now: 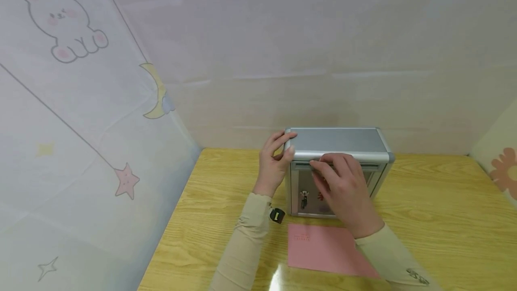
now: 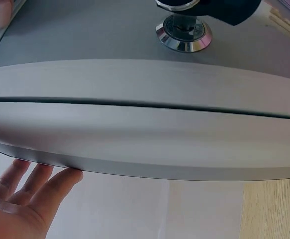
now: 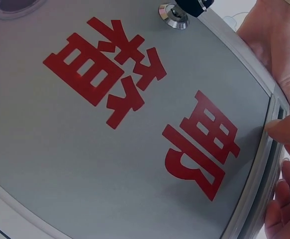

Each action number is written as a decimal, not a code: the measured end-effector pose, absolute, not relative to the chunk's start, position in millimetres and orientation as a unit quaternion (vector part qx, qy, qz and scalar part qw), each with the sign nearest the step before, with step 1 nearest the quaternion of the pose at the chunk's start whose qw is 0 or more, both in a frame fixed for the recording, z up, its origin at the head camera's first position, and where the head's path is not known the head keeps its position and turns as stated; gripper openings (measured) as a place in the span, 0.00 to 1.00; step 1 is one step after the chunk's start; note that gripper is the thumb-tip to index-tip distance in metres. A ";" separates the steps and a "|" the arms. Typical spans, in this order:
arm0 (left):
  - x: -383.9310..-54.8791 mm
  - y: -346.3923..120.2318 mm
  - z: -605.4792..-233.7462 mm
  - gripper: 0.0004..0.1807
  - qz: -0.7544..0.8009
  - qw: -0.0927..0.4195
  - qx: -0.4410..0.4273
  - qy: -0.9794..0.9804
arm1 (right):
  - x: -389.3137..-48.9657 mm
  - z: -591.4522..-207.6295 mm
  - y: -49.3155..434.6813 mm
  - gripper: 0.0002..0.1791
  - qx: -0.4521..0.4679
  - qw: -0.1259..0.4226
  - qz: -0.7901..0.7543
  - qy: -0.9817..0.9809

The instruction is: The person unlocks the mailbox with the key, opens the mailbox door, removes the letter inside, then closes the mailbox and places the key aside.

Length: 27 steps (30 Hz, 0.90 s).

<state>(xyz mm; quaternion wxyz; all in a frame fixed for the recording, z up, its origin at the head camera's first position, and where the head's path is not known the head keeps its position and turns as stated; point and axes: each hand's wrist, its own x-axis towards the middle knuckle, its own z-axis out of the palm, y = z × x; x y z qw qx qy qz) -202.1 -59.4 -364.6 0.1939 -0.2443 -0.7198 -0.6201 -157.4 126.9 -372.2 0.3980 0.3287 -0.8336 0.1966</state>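
A silver metal mailbox (image 1: 339, 140) stands upright on the table, with red characters (image 3: 199, 144) on its grey front door. My left hand (image 1: 273, 167) rests on its upper left corner. In the left wrist view the fingers (image 2: 55, 189) of that hand lie nearly straight against the box edge. At the front slot (image 1: 343, 166), my right hand (image 1: 343, 187) holds the slot's flap edge between bent fingers and thumb; the exact contact is partly hidden. A key with a dark head (image 1: 304, 200) sits in the lock (image 2: 184, 34).
A pink envelope (image 1: 323, 248) with small red print lies flat before the mailbox, partly under the right sleeve. A small black object (image 1: 277, 215) shows beside the left wrist. The wooden table (image 1: 436, 210) meets patterned cloth walls (image 1: 262, 57) at the back and left.
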 end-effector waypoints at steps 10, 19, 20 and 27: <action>-201.4 -58.1 -364.5 0.22 -0.620 0.194 -0.242 -0.721 | -146.9 -379.7 125.4 0.17 0.346 0.417 0.250 -0.802; -201.1 -59.5 -363.7 0.21 -0.624 0.200 -0.247 -0.714 | -121.0 -432.6 116.1 0.12 0.199 0.205 0.318 -0.904; -200.9 -59.6 -363.6 0.21 -0.625 0.199 -0.246 -0.714 | -120.4 -437.9 114.6 0.13 0.182 0.183 0.319 -0.912; -201.0 -59.1 -365.2 0.21 -0.625 0.200 -0.248 -0.712 | -122.3 -456.6 106.6 0.20 0.153 0.119 0.338 -0.921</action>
